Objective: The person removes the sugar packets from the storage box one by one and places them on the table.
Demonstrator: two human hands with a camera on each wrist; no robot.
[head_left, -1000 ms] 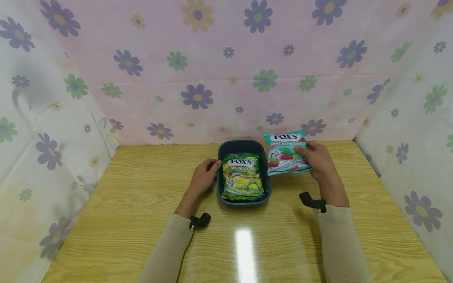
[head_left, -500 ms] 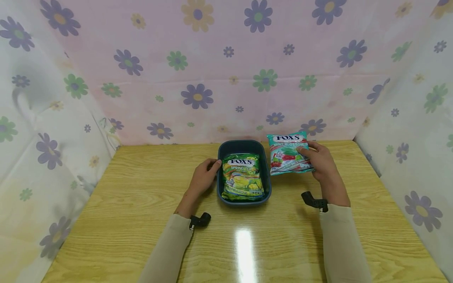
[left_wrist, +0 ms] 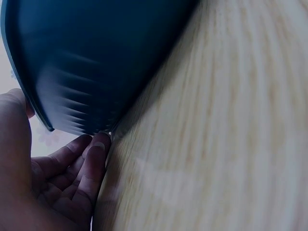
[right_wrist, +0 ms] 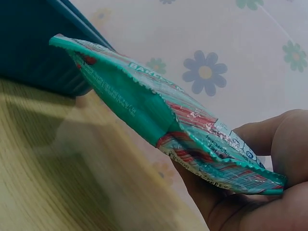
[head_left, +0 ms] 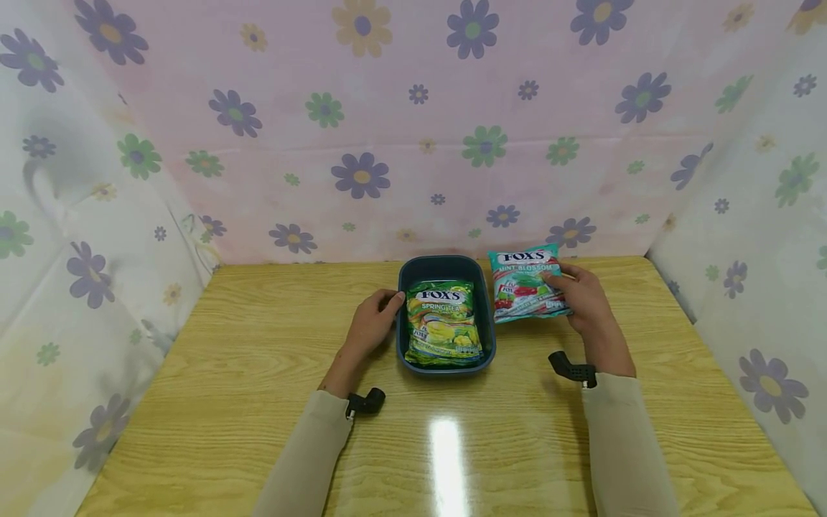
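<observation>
Head view: On a pale-yellow wood-grain table [head_left: 258, 345], your upright dark-blue plastic rectangular tub [head_left: 441, 268] w/ rounded corners contains a green-yellow glossy plastic Spring Tea candy bag [head_left: 443, 327], face up. A teal-red glossy plastic Mint Blossom bag [head_left: 525, 287] is aloft near the tub's R side; your R hand [head_left: 584, 298] pinches its R edge, prob. vs. slippage. Your L hand [head_left: 372, 318] grips tub rim + outer wall, likely to steady it.

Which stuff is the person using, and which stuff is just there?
In use:
teal Mint Blossom bag, gripped by the right hand
dark blue tub, held by the left hand
green Spring Tea bag, inside the tub

Just there:
flowery cloth
wooden table, under the tub
black wrist cameras
</observation>
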